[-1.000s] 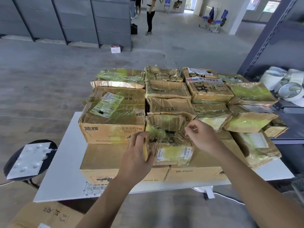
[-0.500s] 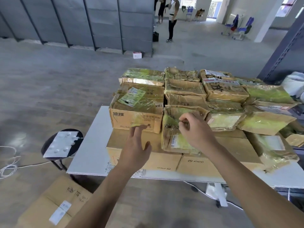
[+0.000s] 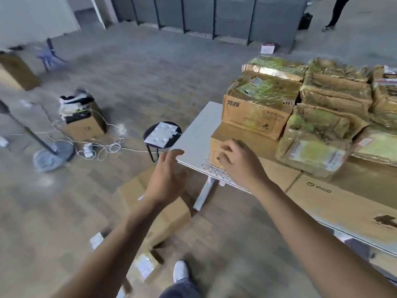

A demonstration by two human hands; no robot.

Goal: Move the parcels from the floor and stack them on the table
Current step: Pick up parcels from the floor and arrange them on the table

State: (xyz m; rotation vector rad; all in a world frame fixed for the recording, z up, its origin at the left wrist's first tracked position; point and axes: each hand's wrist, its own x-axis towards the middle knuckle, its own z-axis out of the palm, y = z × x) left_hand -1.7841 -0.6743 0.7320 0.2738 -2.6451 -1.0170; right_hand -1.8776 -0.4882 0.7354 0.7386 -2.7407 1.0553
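While empty at the table (image 3: 198, 127) corner, left grip (image 3: 166, 179) spread, right grip (image 3: 238, 162) loosely curled, floor (image 3: 133, 82) open leftward.

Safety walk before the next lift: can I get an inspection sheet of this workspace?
Surface: white table, carrying flat cartons under the stack.
Job's things: taped parcels stacked on the table; a box and a small parcel lie on the floor.
Clutter: stool with a white sheet; open carton of odds and ends.
Hands: left hand and right hand both relaxed, holding nothing.
Cables: white cords tangled on the floor.
Surroundings: grey partitions; a person standing far off.
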